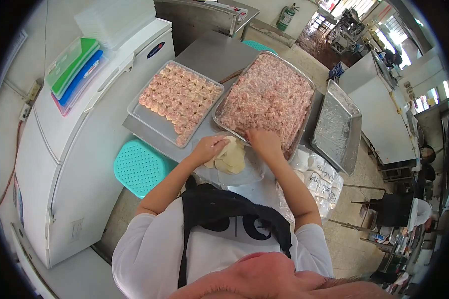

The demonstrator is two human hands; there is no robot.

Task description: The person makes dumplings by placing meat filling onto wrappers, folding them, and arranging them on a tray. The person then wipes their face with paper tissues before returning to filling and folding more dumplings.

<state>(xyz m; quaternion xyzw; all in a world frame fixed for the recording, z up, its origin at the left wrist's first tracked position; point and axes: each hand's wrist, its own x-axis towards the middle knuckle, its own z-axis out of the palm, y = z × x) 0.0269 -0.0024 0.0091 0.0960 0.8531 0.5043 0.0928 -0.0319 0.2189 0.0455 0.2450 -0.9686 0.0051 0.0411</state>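
My left hand (210,148) is closed on the edge of a round, pale dough wrapper (228,156). More wrappers lie stacked beneath it on a plastic sheet (253,169) at the table's near edge. My right hand (263,142) reaches to the near edge of a metal tray (215,115) heaped with pink ground meat (269,94). Its fingers are curled into the meat and partly hidden. Left of that tray, a translucent plastic tray (132,108) holds many small filled dumplings (177,97) in close rows, with bare tray at its near left side.
A smeared metal tray (334,124) stands on the right. Marked plastic-wrapped packs (318,180) sit by my right forearm. A turquoise stool (140,168) is below the table's left edge, beside a white chest freezer (97,129). Another person (394,209) is far right.
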